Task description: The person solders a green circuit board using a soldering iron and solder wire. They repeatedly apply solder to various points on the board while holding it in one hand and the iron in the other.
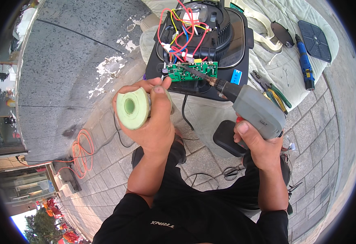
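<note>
1. Outdoors on grey paving stones (308,122), with a rough concrete slab (72,53) off to your left and an orange cord (82,152) coiled on the ground below it.
2. Your left hand (151,122) is wrapped around a pale green solder spool (132,107), thumb on top, fingers curled behind it. The spool sits just left of the board, low edge of the appliance.
3. Your right hand (259,144) is clenched on the grip of a grey soldering gun (253,107), thumb up along the back. Its dark tip (196,73) lies right on the green circuit board (192,70).
4. That board sits at the front edge of an opened black appliance (226,44), which rests upside down on a pale cloth (283,61). Red, yellow, blue and white wires (182,30) loop from the board up to a motor in the round housing.
5. On the cloth to the right: green-handled pliers (277,95) near the gun, a blue screwdriver (304,63) further up, and a dark flat plate (315,40) beside it.
6. A black cord (186,114) hangs from the appliance between your hands, and a black block (226,138) sits just below the gun, touching your right thumb side.
7. Can't tell if solder wire actually reaches the board, it's too thin to see.
</note>
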A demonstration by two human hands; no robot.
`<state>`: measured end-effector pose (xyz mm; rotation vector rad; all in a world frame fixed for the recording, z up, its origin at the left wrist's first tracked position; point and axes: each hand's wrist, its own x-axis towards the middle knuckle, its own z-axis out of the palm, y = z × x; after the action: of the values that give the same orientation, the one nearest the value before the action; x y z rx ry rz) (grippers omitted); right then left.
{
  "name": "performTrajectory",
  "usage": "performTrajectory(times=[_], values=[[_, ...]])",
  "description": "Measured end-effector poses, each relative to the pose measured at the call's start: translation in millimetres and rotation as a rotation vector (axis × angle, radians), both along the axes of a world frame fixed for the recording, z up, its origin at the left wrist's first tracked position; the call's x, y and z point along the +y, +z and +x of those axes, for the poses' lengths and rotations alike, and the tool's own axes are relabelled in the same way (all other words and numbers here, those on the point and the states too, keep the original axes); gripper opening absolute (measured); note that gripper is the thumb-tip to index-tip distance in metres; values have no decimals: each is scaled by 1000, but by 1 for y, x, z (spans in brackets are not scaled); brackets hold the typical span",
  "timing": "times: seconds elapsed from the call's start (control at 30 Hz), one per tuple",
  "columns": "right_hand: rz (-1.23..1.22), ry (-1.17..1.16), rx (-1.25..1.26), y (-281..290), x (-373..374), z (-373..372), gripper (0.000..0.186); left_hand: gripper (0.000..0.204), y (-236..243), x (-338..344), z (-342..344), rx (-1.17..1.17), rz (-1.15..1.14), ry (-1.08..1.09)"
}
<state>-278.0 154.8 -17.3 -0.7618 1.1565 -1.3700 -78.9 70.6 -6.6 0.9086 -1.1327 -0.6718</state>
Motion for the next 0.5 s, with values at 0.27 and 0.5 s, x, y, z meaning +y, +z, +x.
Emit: performTrajectory(times=[0.27, 0.5], values=[[22, 7, 39, -4, 1, -2, 33, 42, 0, 0, -1, -1, 5, 9], [22, 9, 46, -3, 1, -2, 34, 42, -1, 0, 1, -9, -17, -1]])
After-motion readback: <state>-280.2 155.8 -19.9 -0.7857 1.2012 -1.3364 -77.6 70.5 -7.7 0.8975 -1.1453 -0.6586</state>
